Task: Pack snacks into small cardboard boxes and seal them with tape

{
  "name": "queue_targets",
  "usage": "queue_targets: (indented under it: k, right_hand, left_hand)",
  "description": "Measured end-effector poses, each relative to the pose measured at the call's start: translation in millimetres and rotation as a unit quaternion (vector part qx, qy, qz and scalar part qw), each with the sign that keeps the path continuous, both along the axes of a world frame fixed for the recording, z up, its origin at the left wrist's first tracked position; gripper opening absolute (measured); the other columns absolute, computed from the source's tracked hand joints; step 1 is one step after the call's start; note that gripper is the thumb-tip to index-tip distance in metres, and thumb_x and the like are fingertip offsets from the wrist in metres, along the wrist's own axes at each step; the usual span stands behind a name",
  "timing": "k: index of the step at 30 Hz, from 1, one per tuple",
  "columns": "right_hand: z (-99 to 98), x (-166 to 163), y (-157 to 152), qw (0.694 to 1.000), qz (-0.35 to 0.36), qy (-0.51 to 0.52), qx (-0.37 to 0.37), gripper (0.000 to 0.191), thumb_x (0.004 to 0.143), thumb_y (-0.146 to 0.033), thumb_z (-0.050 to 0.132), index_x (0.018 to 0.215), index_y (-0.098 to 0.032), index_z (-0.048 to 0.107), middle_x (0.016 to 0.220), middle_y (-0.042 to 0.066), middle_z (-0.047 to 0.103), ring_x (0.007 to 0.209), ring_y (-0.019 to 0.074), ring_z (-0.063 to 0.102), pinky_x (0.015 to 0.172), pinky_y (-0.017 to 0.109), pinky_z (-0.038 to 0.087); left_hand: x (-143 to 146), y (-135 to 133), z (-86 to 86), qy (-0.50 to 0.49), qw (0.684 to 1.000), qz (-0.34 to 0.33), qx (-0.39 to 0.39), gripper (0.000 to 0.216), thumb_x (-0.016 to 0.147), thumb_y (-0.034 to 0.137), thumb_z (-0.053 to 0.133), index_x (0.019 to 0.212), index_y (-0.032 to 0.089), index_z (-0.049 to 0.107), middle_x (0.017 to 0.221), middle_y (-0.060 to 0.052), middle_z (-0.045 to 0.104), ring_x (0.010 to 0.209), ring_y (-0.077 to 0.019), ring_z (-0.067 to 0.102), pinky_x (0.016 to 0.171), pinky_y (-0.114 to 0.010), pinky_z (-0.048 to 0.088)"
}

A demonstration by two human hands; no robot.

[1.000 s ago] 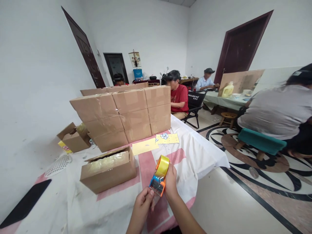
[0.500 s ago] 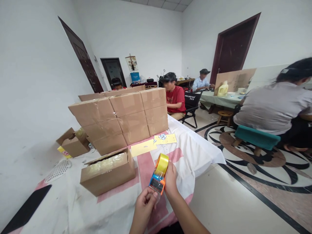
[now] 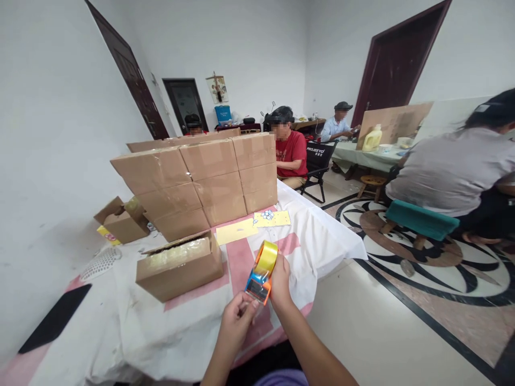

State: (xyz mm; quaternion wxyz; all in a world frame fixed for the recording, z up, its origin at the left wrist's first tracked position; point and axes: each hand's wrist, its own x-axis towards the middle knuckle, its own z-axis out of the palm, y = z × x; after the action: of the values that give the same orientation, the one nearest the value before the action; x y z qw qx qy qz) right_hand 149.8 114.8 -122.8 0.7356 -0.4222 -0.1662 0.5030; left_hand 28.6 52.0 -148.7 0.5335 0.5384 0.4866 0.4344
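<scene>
At lower centre, the right hand [image 3: 280,281] gripped a blue-and-orange plastic tape dispenser [image 3: 257,286]. The left hand [image 3: 237,317] pinched at its near end. A brown cardboard box [image 3: 183,277] sat lower left.

We find one dispenser [image 3: 255,290], its body blue with orange edging and a dark section at the near end. It carries a roll [image 3: 266,258] of glossy yellow tape, mounted at the far end. We record it tilted, the roll uppermost and leaning right, the near end down and to the left. The right hand [image 3: 281,283] grips it along its right side; the left hand [image 3: 238,315] is at the near end, where its fingers obscure the detail from us.
</scene>
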Motion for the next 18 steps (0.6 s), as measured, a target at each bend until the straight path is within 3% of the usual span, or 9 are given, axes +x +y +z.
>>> queue_targets:
  k: [6,12,18]
  right_hand:
    - [13.3,-1,-6,1.0,0.013,-0.022,0.006,0.033,0.088,-0.055,0.052,0.082,-0.022,0.055,0.064,-0.004,0.06,0.053,0.0131,0.055,0.054,0.025,0.047]
    - [29.3,-4,-10,0.999,-0.003,-0.036,0.023,0.03,0.086,-0.052,0.054,0.08,-0.023,0.051,0.065,-0.004,0.06,0.057,0.0131,0.058,0.057,0.025,0.049]
    - [39.4,-12,-17,0.999,-0.02,-0.034,0.018,0.027,0.088,-0.048,0.054,0.078,-0.024,0.046,0.061,-0.007,0.056,0.053,0.0112,0.055,0.054,0.023,0.046]
  left_hand:
    - [-1,-10,21.7,-0.002,1.0,0.003,0.02,0.056,0.078,0.074,0.065,0.071,0.019,0.055,0.05,0.005,0.047,0.048,-0.0095,0.04,0.049,-0.022,0.03]
    - [-5,-17,31.8,-0.02,1.0,0.011,0.009,0.053,0.078,0.07,0.067,0.071,0.019,0.056,0.052,0.004,0.05,0.05,-0.0095,0.043,0.053,-0.023,0.034]
    - [-8,-23,40.4,-0.028,0.999,0.016,0.017,0.048,0.082,0.064,0.065,0.072,0.019,0.054,0.05,0.006,0.047,0.047,-0.0078,0.038,0.05,-0.021,0.028]
